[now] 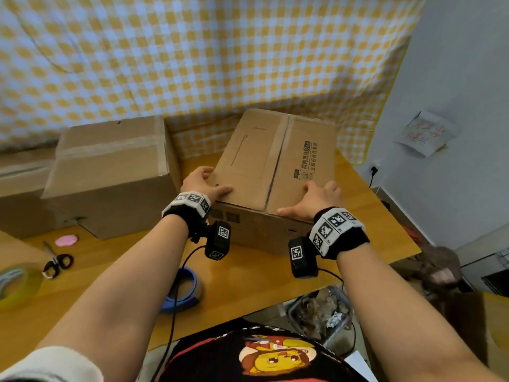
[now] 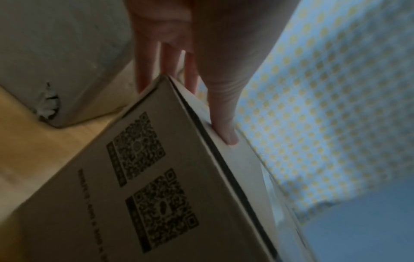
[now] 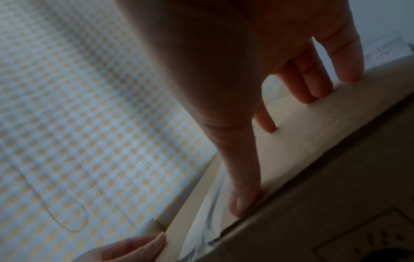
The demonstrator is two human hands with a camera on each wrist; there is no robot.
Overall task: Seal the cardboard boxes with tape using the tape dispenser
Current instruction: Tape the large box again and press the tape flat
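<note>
We've got the printed brown cardboard box (image 1: 275,166) at centre frame on the yellow wooden table (image 1: 248,282), flaps closed, w/ the blue tape dispenser (image 1: 184,290) lower left of it, untouched. Our left hand (image 1: 202,183) lies flat on the box's near-left corner, fingers straight, thumb along the top edge. Our right hand (image 1: 314,201) presses the right flap, fingers spread and nearly straight, gripping nothing.

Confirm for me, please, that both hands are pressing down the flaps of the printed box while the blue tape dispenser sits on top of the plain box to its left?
Not quite. The head view shows the blue tape dispenser lying on the wooden table near the person, under the left forearm, not on the plain box. The rest holds: the left hand and right hand press on the flaps of the printed box.
</note>
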